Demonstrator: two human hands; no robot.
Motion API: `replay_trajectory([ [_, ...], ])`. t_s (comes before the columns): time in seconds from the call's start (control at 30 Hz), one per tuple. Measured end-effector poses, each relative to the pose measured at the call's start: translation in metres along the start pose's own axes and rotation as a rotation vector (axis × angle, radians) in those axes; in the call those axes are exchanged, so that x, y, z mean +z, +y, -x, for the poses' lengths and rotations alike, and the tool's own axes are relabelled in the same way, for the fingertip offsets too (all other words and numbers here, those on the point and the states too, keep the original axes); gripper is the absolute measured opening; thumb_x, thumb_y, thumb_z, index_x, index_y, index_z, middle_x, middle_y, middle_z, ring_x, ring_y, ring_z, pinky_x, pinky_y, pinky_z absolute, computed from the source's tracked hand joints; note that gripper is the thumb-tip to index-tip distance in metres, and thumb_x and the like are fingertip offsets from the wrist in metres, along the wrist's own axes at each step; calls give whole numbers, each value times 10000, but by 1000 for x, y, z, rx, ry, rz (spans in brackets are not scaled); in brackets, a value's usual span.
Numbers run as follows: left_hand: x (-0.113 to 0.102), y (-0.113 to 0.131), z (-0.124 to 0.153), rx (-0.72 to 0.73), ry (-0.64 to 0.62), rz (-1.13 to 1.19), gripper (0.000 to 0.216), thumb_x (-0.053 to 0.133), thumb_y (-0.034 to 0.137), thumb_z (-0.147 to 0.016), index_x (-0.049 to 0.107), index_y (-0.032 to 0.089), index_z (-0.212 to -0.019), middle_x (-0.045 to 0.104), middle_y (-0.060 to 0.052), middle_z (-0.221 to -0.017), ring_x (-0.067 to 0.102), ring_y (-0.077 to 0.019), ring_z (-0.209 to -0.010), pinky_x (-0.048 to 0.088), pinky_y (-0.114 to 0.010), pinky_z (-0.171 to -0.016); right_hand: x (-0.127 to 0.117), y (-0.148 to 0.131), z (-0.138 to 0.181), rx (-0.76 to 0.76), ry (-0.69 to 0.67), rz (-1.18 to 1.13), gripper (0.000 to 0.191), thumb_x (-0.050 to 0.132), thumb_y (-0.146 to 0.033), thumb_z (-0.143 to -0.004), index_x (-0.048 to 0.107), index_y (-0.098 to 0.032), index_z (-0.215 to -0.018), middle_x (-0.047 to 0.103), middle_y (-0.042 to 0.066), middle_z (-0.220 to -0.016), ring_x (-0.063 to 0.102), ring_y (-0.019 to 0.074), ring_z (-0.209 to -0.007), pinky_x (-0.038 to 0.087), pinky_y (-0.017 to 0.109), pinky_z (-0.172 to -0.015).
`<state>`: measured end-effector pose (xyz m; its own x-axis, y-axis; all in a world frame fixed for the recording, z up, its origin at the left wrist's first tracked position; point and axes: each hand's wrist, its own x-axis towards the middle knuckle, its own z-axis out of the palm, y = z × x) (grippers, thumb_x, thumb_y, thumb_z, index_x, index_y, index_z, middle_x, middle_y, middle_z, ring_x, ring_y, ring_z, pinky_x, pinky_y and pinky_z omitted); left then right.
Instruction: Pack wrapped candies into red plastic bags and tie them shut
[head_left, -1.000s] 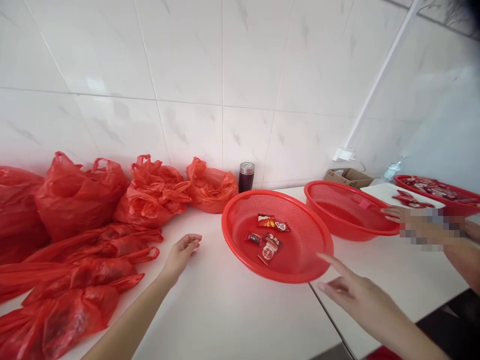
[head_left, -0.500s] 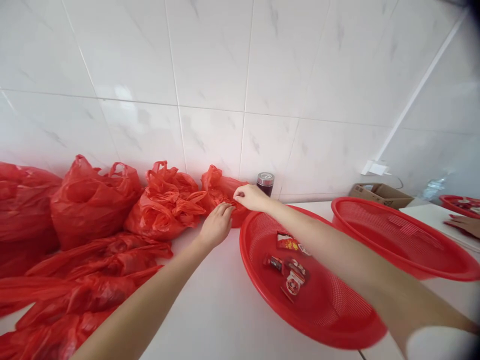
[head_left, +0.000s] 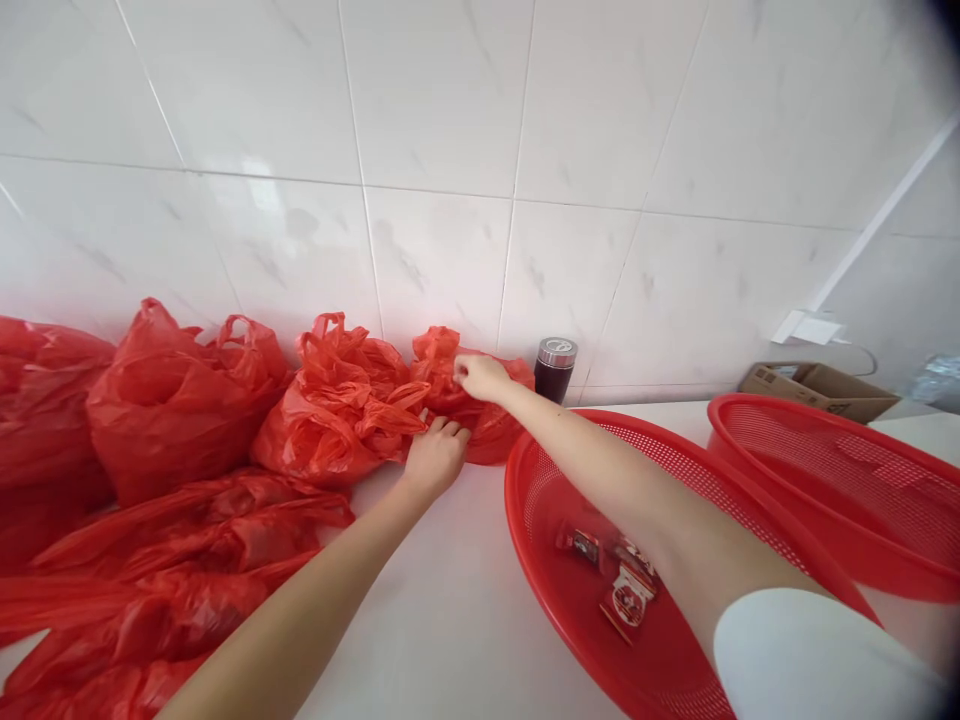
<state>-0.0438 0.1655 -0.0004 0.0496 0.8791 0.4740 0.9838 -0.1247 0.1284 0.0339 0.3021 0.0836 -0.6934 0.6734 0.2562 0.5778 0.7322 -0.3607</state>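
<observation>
A red plastic bag [head_left: 495,442] stands against the tiled wall, its top crumpled. My right hand [head_left: 484,379] reaches over the basket to the bag's upper part, fingers curled in a pinch on the plastic. Lower and to the left, my left hand [head_left: 437,456] has its fingers bent onto the front of the same bag; the fingertips are partly hidden in the folds. Just left of it sits another red bag [head_left: 330,420] with loose, bunched handles. Beneath my right forearm, a red perforated basket [head_left: 525,560] holds several small wrapped packets [head_left: 628,597].
A dark jar with a silver lid [head_left: 556,368] stands right of the bag. Further right are a second red basket [head_left: 795,480] and a cardboard box [head_left: 821,390]. More full red bags [head_left: 180,410] line the wall; flattened red bags [head_left: 202,540] lie at the left front.
The view has shifted, so the baskets and jar appear further right and closer. My right hand has moved left across the bag's top; my left hand stays low at its front.
</observation>
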Motion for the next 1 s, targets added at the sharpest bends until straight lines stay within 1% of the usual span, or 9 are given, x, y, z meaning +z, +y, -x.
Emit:
replay_trajectory([
  [0.17,-1,2,-4,-84,42,166,215,502,122,-842,692,201,-781,695,-127,-862,585,-312,-1003,177,-575,-1109,-57,5,3,10,153,-145,88,496,-218,-864,572,-178,-850,630,11,-847,552,127,-755,415,240,-679],
  [0.33,-18,10,0,-151,129,465,198,598,236,-816,676,221,-997,673,-119,-1118,541,-296,-1169,246,-472,-1126,-101,16,35,19,216,-237,51,534,-212,-806,550,-178,-772,611,-3,-753,530,119,-673,403,232,-635],
  [0.43,-30,20,-4,-262,181,686,281,583,388,-846,639,199,-1046,675,-136,-1128,586,-300,-1125,400,-455,-1027,-103,11,56,11,294,-260,65,543,-227,-815,540,-186,-765,627,2,-797,547,128,-733,410,246,-699],
  [0.5,-38,28,-12,-341,211,830,395,469,492,-905,592,181,-1115,692,-146,-1087,656,-272,-1008,501,-418,-901,-94,2,67,-5,338,-281,71,527,-237,-837,538,-195,-781,640,-1,-845,560,130,-777,413,255,-745],
  [0.57,-45,33,-23,-393,235,924,478,341,527,-951,520,174,-1219,702,-140,-1056,695,-226,-885,548,-377,-792,-82,-8,73,-31,351,-308,74,533,-240,-838,536,-204,-774,644,-16,-836,572,130,-781,419,257,-759],
  [0.63,-50,33,-34,-423,254,942,466,334,493,-971,484,162,-1262,699,-124,-1043,696,-193,-812,562,-365,-740,-74,-14,77,-52,353,-339,82,552,-237,-820,527,-209,-747,637,-32,-778,579,133,-752,429,257,-748],
  [0.73,-53,26,-45,-463,289,856,363,490,400,-943,551,141,-1191,665,-97,-1064,666,-188,-856,557,-387,-762,-77,-12,77,-45,445,-391,95,506,-264,-843,498,-216,-762,627,-25,-801,584,141,-784,437,272,-774],
  [0.83,-50,16,-50,-465,317,708,327,581,340,-901,582,163,-1176,600,-100,-1200,604,-234,-1035,510,-457,-879,-95,0,80,-17,579,-439,118,413,-303,-889,461,-221,-819,621,6,-915,580,148,-895,431,298,-844],
  [1.0,-43,19,-54,-377,262,577,341,621,301,-868,590,172,-1182,501,-110,-1359,462,-299,-1245,359,-565,-1032,-114,7,116,-38,553,-466,124,453,-341,-879,487,-229,-837,624,-14,-869,585,136,-768,465,273,-733],
])
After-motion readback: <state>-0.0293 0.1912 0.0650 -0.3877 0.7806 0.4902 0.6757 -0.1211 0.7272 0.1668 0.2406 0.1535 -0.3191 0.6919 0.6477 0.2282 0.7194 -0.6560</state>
